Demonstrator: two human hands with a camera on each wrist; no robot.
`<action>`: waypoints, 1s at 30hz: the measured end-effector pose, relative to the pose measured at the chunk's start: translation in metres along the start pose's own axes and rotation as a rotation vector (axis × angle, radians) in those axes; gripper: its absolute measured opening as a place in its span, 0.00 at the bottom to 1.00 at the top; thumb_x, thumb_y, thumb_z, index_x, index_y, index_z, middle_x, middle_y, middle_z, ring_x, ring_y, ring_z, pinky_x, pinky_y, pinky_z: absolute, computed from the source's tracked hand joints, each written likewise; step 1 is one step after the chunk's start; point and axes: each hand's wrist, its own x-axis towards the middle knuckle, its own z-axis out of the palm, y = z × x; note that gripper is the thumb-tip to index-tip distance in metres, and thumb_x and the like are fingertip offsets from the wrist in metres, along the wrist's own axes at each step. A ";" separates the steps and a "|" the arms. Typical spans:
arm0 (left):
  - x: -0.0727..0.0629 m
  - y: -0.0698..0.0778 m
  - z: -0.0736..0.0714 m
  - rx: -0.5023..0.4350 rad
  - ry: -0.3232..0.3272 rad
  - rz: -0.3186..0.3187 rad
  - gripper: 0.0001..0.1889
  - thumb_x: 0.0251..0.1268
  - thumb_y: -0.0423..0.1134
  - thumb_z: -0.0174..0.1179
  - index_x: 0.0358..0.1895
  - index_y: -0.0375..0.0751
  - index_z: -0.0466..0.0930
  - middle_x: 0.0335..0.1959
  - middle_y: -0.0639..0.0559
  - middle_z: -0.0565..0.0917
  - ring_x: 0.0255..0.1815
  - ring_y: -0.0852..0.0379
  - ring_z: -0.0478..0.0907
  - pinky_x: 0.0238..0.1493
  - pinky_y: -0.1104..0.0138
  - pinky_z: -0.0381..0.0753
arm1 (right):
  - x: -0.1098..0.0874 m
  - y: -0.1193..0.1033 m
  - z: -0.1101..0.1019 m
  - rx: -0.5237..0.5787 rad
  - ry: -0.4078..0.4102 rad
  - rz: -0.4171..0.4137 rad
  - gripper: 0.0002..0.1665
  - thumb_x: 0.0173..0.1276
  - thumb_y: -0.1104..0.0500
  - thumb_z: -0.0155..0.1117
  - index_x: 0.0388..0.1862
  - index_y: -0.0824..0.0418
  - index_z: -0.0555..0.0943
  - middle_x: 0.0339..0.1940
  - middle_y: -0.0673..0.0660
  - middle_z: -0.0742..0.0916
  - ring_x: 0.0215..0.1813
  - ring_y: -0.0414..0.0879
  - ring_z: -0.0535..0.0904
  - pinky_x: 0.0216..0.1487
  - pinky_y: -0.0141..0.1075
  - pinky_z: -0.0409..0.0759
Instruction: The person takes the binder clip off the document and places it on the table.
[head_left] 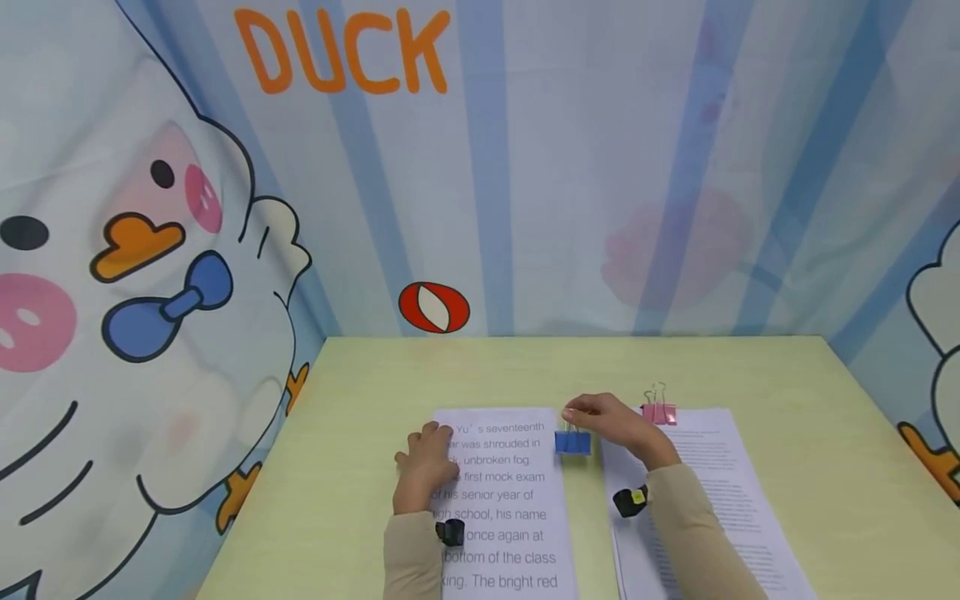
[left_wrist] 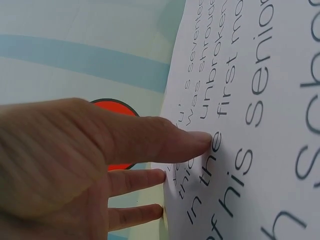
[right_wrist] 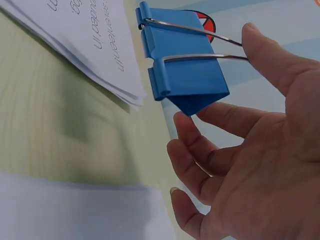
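Pinching blue clip [head_left: 573, 443], right grip [head_left: 613, 421] partly closed, left grip [head_left: 427, 462] spread on paper [head_left: 510, 504], yellowish table [head_left: 352, 379], duck-print backdrop [head_left: 427, 183]

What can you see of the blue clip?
The blue clip has a smooth, metal-looking, wedge-shaped body and a silvery wire handle. The right hand holds it by the handle end, thumb against the wire. It hangs above the table, between the left paper stack and right paper stack, mouth downward, gripping no paper.
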 end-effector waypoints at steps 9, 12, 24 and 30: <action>0.001 0.000 0.001 -0.004 -0.007 -0.008 0.31 0.52 0.27 0.70 0.63 0.35 0.78 0.70 0.35 0.69 0.68 0.31 0.63 0.59 0.33 0.61 | -0.004 0.014 -0.002 0.067 0.006 0.025 0.30 0.75 0.47 0.61 0.63 0.70 0.78 0.58 0.62 0.83 0.61 0.58 0.76 0.65 0.58 0.69; 0.000 0.001 0.001 -0.002 -0.004 -0.009 0.31 0.51 0.28 0.70 0.63 0.35 0.78 0.70 0.35 0.70 0.68 0.30 0.63 0.59 0.33 0.61 | -0.004 0.018 -0.003 0.102 0.008 0.029 0.30 0.75 0.48 0.62 0.63 0.71 0.77 0.59 0.62 0.83 0.62 0.58 0.76 0.66 0.58 0.68; 0.001 0.000 0.001 -0.014 -0.003 -0.014 0.31 0.52 0.28 0.70 0.64 0.35 0.77 0.71 0.34 0.69 0.69 0.30 0.62 0.59 0.34 0.60 | -0.009 0.032 0.002 0.169 0.004 0.063 0.27 0.74 0.49 0.63 0.61 0.69 0.78 0.58 0.60 0.83 0.63 0.57 0.73 0.68 0.61 0.62; 0.001 0.000 0.002 -0.009 -0.001 -0.013 0.32 0.51 0.28 0.70 0.64 0.34 0.77 0.71 0.34 0.69 0.69 0.30 0.62 0.59 0.33 0.60 | -0.007 0.036 0.003 0.162 0.002 0.041 0.27 0.74 0.48 0.63 0.60 0.68 0.79 0.58 0.60 0.83 0.64 0.58 0.73 0.69 0.61 0.61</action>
